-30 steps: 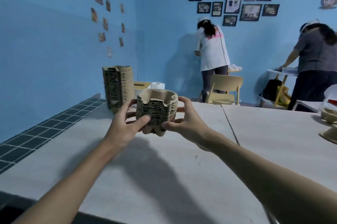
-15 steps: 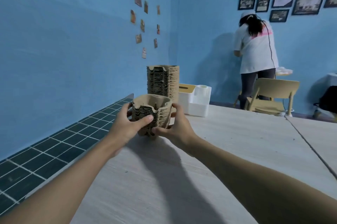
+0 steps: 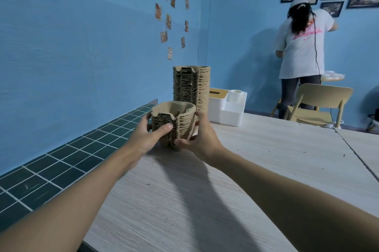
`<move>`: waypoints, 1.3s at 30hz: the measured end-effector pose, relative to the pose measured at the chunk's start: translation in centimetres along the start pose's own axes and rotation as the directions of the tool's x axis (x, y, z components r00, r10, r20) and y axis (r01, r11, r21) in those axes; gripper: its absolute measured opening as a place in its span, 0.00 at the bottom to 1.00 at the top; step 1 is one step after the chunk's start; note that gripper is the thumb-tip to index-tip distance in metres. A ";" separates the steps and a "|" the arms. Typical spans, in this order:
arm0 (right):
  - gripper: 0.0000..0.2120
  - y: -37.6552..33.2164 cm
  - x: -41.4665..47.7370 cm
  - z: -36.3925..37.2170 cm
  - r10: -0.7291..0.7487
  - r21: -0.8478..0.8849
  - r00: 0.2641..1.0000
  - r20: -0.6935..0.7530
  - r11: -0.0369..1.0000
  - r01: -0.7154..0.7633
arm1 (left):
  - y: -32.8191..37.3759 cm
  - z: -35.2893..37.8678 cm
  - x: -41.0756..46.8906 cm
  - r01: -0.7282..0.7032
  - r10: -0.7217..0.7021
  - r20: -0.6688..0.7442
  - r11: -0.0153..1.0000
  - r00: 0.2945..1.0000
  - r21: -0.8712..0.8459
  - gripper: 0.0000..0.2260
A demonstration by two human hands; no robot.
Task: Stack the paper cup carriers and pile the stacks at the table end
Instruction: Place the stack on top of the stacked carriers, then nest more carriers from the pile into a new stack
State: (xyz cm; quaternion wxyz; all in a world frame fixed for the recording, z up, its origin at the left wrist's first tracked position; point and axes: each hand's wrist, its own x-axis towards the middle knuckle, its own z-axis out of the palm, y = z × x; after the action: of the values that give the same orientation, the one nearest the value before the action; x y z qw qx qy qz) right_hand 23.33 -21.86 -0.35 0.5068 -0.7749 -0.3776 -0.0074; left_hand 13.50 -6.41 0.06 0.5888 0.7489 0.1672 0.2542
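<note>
Two hands, left (image 3: 146,139) and right (image 3: 204,139), clasp the short carrier stack (image 3: 176,123) from either side, low over the table (image 3: 256,169) and nearer its far end than half a second ago. Just behind it stands the tall stack (image 3: 191,87), with a white organizer (image 3: 227,111) beside that.

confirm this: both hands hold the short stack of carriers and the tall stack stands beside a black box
Not quite: the head view shows the box beside the tall stack is white. The left hand and right hand do hold the short stack.
</note>
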 end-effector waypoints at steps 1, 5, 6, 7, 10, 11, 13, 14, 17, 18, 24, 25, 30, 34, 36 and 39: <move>0.46 -0.2 -0.3 -0.3 0.001 -0.013 1.000 0.027 1.000 0.000 | 0.2 -0.2 -0.4 0.018 -0.018 0.004 1.000 1.000 0.021 0.51; 0.42 -1.1 -2.6 -3.0 0.024 -0.058 0.997 0.071 0.998 -0.020 | 1.6 0.0 -3.7 0.027 -0.026 -0.018 0.995 1.000 0.101 0.46; 0.40 -1.4 -3.4 -4.0 0.041 -0.077 0.997 0.072 0.996 -0.036 | 2.0 0.2 -4.5 0.022 -0.016 -0.047 0.992 0.999 0.124 0.42; 0.38 -1.8 -4.4 -5.0 0.062 -0.102 0.995 0.078 0.993 -0.054 | 2.7 0.5 -5.3 0.013 -0.002 -0.071 0.987 0.997 0.161 0.36; 0.33 -3.1 -8.1 -8.8 0.081 -0.159 0.993 0.088 0.985 -0.067 | 5.2 2.5 -7.6 -0.060 0.088 -0.090 0.959 0.992 0.278 0.24; 0.32 -3.4 -9.4 -10.3 0.091 -0.174 0.992 0.085 0.982 -0.076 | 6.3 3.6 -8.3 -0.096 0.121 -0.072 0.952 0.990 0.290 0.21; 0.31 -3.6 -12.1 -13.8 0.110 -0.207 0.992 0.059 0.974 -0.096 | 8.9 6.9 -9.7 -0.189 0.196 0.001 0.943 0.981 0.273 0.16; 0.31 -3.6 -13.6 -15.8 0.117 -0.224 0.993 0.033 0.969 -0.107 | 10.2 9.0 -10.4 -0.234 0.230 0.048 0.937 0.972 0.261 0.13; 0.29 -2.9 -17.8 -22.3 0.149 -0.267 0.985 -0.084 0.949 -0.167 | 14.2 16.6 -12.7 -0.348 0.312 0.194 0.918 0.930 0.191 0.10; 0.29 -2.8 -19.2 -24.4 0.156 -0.284 0.980 -0.126 0.941 -0.186 | 15.3 19.0 -13.4 -0.376 0.335 0.238 0.913 0.912 0.157 0.10; 0.22 -0.8 -31.0 -37.8 0.221 -0.379 0.895 -0.388 0.846 -0.374 | 20.6 35.4 -19.9 -0.446 0.360 0.549 0.895 0.754 0.026 0.12; 0.21 -0.4 -33.2 -39.7 0.225 -0.399 0.875 -0.428 0.822 -0.406 | 21.1 37.9 -21.3 -0.448 0.363 0.583 0.894 0.727 0.001 0.12; 0.13 1.2 -42.6 -47.3 0.132 -0.484 0.760 -0.636 0.698 -0.527 | 22.1 48.9 -28.3 -0.479 0.373 0.740 0.875 0.560 -0.079 0.13; 0.07 2.4 -48.2 -51.3 0.042 -0.498 0.626 -0.778 0.567 -0.657 | 22.1 55.9 -33.0 -0.540 0.426 0.787 0.829 0.446 -0.143 0.18; 0.08 2.8 -50.4 -52.9 -0.029 -0.483 0.543 -0.839 0.499 -0.719 | 22.2 58.8 -34.6 -0.601 0.473 0.781 0.783 0.408 -0.160 0.21; 0.11 3.2 -53.1 -55.1 -0.165 -0.468 0.441 -0.882 0.412 -0.782 | 23.2 62.1 -36.1 -0.678 0.528 0.739 0.723 0.419 -0.132 0.32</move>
State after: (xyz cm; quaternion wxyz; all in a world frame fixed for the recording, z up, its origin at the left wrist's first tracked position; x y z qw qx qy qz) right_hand 7.69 -96.73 3.03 0.1495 -0.8661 0.1588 -0.4498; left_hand 18.85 -81.56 4.81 0.3982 0.8441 -0.3422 0.1088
